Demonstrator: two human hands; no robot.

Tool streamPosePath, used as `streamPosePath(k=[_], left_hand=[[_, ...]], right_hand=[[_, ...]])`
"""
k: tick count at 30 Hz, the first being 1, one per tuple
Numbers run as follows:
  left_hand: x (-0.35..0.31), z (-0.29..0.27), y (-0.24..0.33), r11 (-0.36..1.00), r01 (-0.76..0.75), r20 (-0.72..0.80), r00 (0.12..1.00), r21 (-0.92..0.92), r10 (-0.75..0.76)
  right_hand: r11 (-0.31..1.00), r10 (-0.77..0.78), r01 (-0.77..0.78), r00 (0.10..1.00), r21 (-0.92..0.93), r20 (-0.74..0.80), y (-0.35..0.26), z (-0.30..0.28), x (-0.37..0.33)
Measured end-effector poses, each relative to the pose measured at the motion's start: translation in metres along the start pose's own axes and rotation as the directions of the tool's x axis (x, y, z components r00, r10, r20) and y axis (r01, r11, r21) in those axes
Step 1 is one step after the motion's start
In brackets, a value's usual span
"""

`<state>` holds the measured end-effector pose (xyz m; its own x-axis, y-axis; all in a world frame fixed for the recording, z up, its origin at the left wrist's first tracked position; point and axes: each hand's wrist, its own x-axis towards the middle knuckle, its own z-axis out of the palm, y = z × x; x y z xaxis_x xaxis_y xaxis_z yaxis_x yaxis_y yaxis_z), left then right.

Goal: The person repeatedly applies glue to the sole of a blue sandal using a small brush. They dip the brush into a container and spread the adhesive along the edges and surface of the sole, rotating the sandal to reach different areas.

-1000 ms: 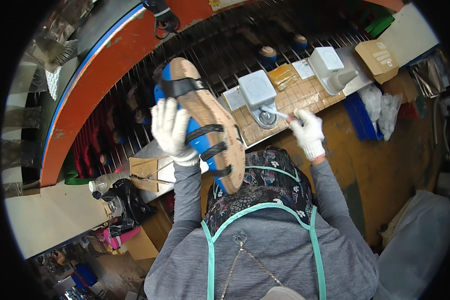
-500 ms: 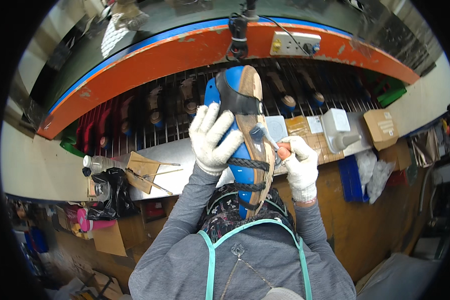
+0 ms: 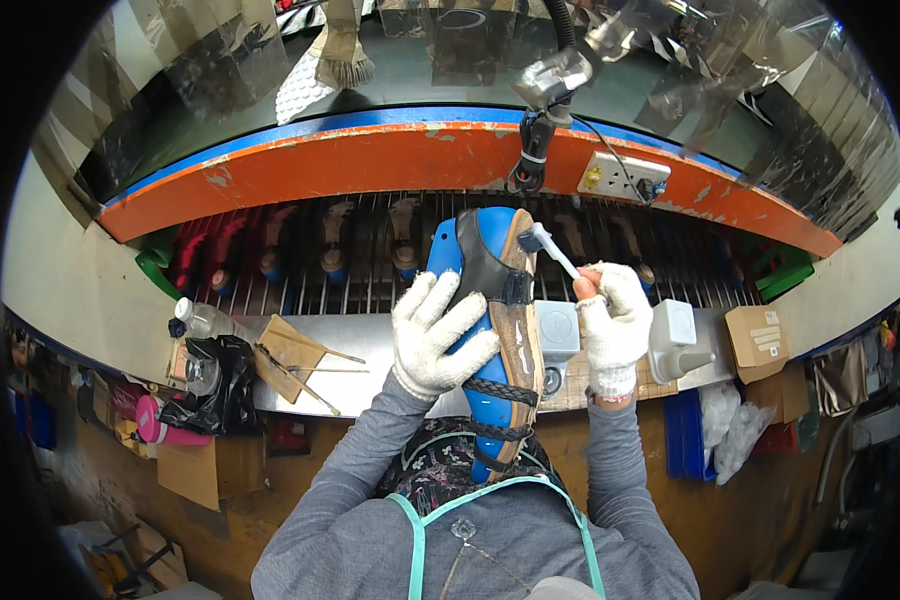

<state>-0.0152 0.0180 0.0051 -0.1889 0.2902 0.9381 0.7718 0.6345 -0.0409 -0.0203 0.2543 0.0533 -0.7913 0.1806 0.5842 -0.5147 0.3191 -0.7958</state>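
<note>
My left hand (image 3: 435, 330), in a white knit glove, is closed on a blue shoe last (image 3: 488, 318) with a sandal upper on it. A wide black strap (image 3: 486, 262) and thin braided black straps (image 3: 502, 390) cross the last. The brownish underside edge (image 3: 518, 345) faces right. My right hand (image 3: 615, 325) wears a similar glove with bare fingertips showing. Its fingers pinch the white handle of a small brush (image 3: 560, 252). The dark brush head touches the edge near the far end of the shoe. My left fingertips are partly hidden behind the last.
Beyond the shoe, a rack of metal bars (image 3: 360, 290) holds several shoes under an orange beam (image 3: 370, 150). Grey containers (image 3: 672, 325) and a cardboard box (image 3: 755, 335) stand to the right. Sticks (image 3: 310, 370), a plastic bottle (image 3: 205, 318) and a black bag (image 3: 225, 390) lie left.
The brush has moved from the middle of the shoe's edge to its far end. My left hand keeps its hold on the last. The whole view has shifted, showing more beyond the beam.
</note>
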Motion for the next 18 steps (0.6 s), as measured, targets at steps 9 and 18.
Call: streamPosePath(k=[9,18], left_hand=[[0.003,0.0,-0.001,0.999,-0.019,0.016,1.0,0.027,0.018],[0.014,0.002,0.004,0.999,-0.045,0.04,0.998,0.011,0.044]], right_hand=[[0.955,-0.174,0.181,0.983,-0.237,0.051,-0.001,-0.018,0.005],[0.871,-0.296,0.311,0.95,-0.38,0.099,-0.009,-0.037,-0.005]])
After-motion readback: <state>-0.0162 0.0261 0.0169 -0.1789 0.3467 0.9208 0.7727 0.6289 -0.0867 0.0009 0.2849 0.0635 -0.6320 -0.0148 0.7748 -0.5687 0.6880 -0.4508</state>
